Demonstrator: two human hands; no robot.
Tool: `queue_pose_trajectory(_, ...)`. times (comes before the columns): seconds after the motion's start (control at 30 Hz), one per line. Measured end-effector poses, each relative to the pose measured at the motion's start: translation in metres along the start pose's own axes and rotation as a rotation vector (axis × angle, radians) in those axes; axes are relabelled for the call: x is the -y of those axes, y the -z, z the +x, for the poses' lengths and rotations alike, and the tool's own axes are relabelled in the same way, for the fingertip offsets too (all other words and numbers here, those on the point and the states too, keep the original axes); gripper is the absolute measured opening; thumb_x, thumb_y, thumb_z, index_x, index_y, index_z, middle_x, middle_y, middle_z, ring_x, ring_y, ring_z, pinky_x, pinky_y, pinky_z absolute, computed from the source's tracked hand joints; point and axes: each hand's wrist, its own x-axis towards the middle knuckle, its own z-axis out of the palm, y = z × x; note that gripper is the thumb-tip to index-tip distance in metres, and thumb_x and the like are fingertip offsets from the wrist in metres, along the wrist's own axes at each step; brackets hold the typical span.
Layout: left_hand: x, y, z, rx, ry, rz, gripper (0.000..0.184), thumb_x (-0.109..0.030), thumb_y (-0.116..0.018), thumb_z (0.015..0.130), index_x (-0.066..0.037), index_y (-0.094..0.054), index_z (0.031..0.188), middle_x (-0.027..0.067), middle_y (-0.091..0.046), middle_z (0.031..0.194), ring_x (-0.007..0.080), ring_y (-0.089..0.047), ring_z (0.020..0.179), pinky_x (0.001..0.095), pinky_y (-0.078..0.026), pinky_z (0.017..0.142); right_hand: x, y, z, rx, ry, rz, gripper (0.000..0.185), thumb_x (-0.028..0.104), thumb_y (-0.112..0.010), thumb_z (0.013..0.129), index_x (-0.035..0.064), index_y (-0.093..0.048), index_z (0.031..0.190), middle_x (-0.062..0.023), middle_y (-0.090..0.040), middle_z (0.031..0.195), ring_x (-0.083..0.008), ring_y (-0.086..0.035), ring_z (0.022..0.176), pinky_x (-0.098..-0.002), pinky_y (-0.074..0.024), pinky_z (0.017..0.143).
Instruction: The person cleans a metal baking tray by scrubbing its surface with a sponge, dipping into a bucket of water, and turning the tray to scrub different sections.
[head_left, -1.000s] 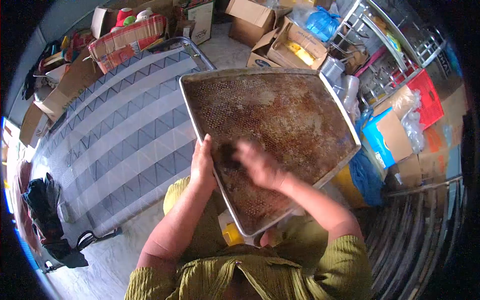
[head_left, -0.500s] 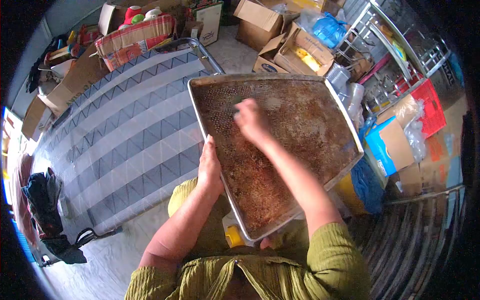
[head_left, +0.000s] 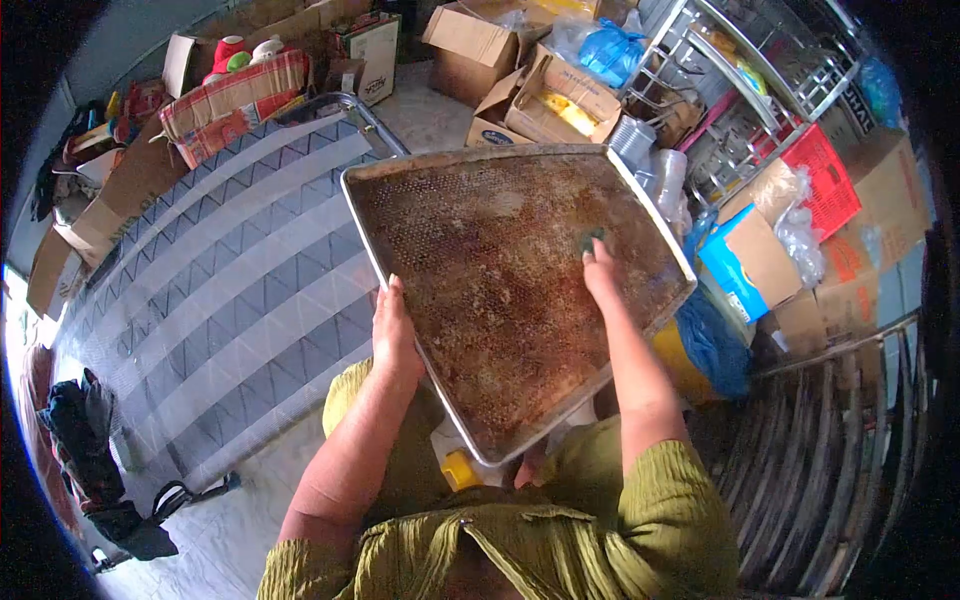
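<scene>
A large perforated metal baking tray, brown with rust or grime and edged by a pale raised rim, lies tilted over my lap. My left hand is shut on its left rim, thumb along the edge. On the tray's right half, my right hand presses a small dark green scouring pad against the surface. Most of the pad is hidden under the fingers. More of the small holes show at the tray's upper left, while browner patches cover its middle and lower part.
A folding bed with grey stripes stands to the left, dark clothing at its near end. Cardboard boxes, a blue plastic bag, a metal rack and a red crate crowd the back and right. Dark slats lie lower right.
My right hand has moved from the tray's upper left to its right half with the scouring pad. My left hand keeps its hold on the rim. The whole view has shifted slightly.
</scene>
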Motion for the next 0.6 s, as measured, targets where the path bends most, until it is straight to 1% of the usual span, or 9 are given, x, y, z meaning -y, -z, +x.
queue_pose_trajectory(0.07, 0.001, 0.002, 0.003, 0.058, -0.02, -0.029, 0.045, -0.041, -0.048, 0.088, -0.011, -0.04, 0.12, 0.0078, -0.05, 0.113, 0.024, -0.051, 0.102, 0.0424, -0.046, 0.084, -0.012, -0.037, 0.0, -0.336, 0.532, -0.07, 0.027, 0.007, -0.054, 0.079, 0.0047, -0.053, 0.106, -0.0181, -0.056, 0.092, -0.0324, -0.056, 0.083, -0.0402, -0.0451, 0.069)
queue_pose_trajectory(0.1, 0.002, 0.008, 0.01, 0.022, 0.047, 0.008, 0.046, -0.041, -0.047, 0.089, -0.011, -0.04, 0.122, 0.008, -0.049, 0.115, 0.0244, -0.051, 0.102, 0.0424, -0.045, 0.085, -0.001, -0.051, -0.005, 0.002, 0.373, 0.17, 0.033, 0.014, -0.056, 0.081, 0.0046, -0.052, 0.112, -0.0144, -0.054, 0.107, -0.0306, -0.054, 0.096, -0.0365, -0.0438, 0.082)
queue_pose_trajectory(0.17, 0.004, 0.008, 0.01, 0.076, 0.031, -0.044, 0.046, -0.04, -0.045, 0.09, -0.011, -0.039, 0.124, 0.0083, -0.05, 0.115, 0.0251, -0.052, 0.1, 0.0428, -0.045, 0.085, 0.076, -0.047, -0.068, -0.024, 0.702, 0.12, 0.026, 0.007, -0.055, 0.079, 0.0027, -0.055, 0.104, -0.0133, -0.053, 0.102, -0.0277, -0.054, 0.093, -0.0353, -0.044, 0.081)
queue_pose_trajectory(0.27, -0.001, 0.0, 0.0, 0.117, 0.083, -0.045, 0.04, -0.035, -0.046, 0.09, -0.009, -0.042, 0.121, 0.0083, -0.054, 0.107, 0.0242, -0.054, 0.095, 0.0408, -0.046, 0.084, 0.137, -0.051, -0.139, 0.299, 0.984, 0.298, 0.028, -0.001, -0.052, 0.076, 0.0017, -0.054, 0.104, -0.0135, -0.049, 0.102, -0.0286, -0.049, 0.094, -0.0362, -0.04, 0.086)
queue_pose_trajectory(0.3, 0.001, 0.011, 0.01, 0.113, 0.048, -0.038, 0.038, -0.033, -0.048, 0.09, -0.009, -0.043, 0.119, 0.0077, -0.054, 0.104, 0.0233, -0.055, 0.092, 0.0397, -0.047, 0.082, 0.141, -0.05, -0.16, 0.211, 1.045, 0.302, 0.03, -0.001, -0.051, 0.076, 0.0025, -0.053, 0.106, -0.0131, -0.049, 0.104, -0.0287, -0.049, 0.097, -0.0379, -0.0399, 0.086)
queue_pose_trajectory(0.43, 0.002, 0.007, 0.008, 0.1, -0.039, 0.076, 0.028, -0.022, -0.052, 0.087, -0.011, -0.045, 0.112, 0.0052, -0.054, 0.098, 0.0213, -0.054, 0.087, 0.0387, -0.048, 0.075, 0.106, -0.01, -0.133, 0.386, 0.985, 0.203, 0.038, -0.007, -0.051, 0.073, 0.0055, -0.054, 0.108, -0.0114, -0.054, 0.103, -0.0243, -0.051, 0.098, -0.0351, -0.0418, 0.087)
queue_pose_trajectory(0.5, 0.0, 0.004, 0.003, 0.083, -0.059, 0.172, 0.029, -0.018, -0.051, 0.086, -0.014, -0.043, 0.113, 0.0043, -0.052, 0.1, 0.0212, -0.053, 0.089, 0.039, -0.049, 0.073, 0.044, -0.003, -0.091, 0.135, 0.833, 0.127, 0.033, -0.007, -0.049, 0.074, 0.0046, -0.056, 0.105, -0.0113, -0.056, 0.1, -0.0252, -0.055, 0.093, -0.0358, -0.0453, 0.081)
queue_pose_trajectory(0.53, 0.0, 0.005, 0.003, 0.087, -0.054, 0.173, 0.029, -0.018, -0.051, 0.086, -0.014, -0.043, 0.113, 0.0043, -0.052, 0.1, 0.0212, -0.053, 0.089, 0.039, -0.049, 0.073, 0.013, 0.014, -0.071, 0.146, 0.603, 0.052, 0.029, -0.001, -0.052, 0.075, 0.0052, -0.058, 0.102, -0.0113, -0.057, 0.102, -0.0264, -0.055, 0.095, -0.0366, -0.0452, 0.081)
queue_pose_trajectory(0.6, 0.003, 0.006, 0.005, 0.022, -0.083, 0.17, 0.031, -0.02, -0.052, 0.086, -0.014, -0.043, 0.115, 0.0037, -0.051, 0.102, 0.0207, -0.053, 0.089, 0.0392, -0.049, 0.072, -0.054, 0.045, -0.048, -0.075, 0.406, -0.314, 0.024, 0.01, -0.057, 0.076, 0.0064, -0.058, 0.099, -0.0112, -0.058, 0.1, -0.0291, -0.054, 0.096, -0.0392, -0.0433, 0.082)
